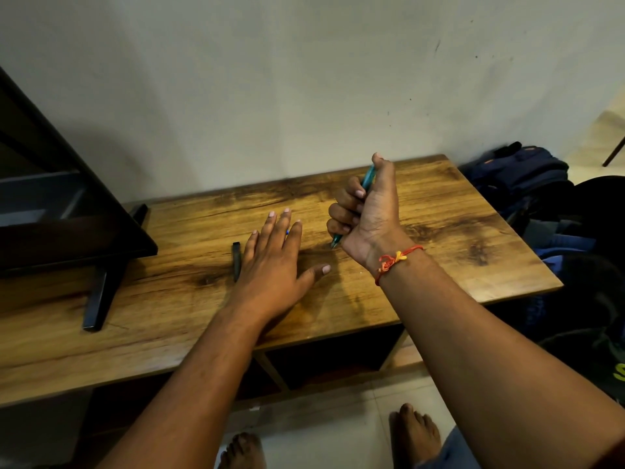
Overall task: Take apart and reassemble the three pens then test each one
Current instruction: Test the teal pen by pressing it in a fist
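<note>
My right hand [367,211] grips a teal pen [368,179] in a fist, thumb on its top end, and the tip [335,243] points down close to the wooden table [439,231]. My left hand [275,258] lies flat on the table with its fingers spread. A black pen [236,261] lies on the wood just left of that hand, by the little finger. A small blue spot [287,231] shows between two fingers of the left hand; I cannot tell what it is.
A dark monitor [67,198] on black legs [101,296] stands at the left of the table. Blue backpacks [521,177] are piled on the floor to the right. The wall runs directly behind the table. My bare feet [414,434] stand on the tiled floor below.
</note>
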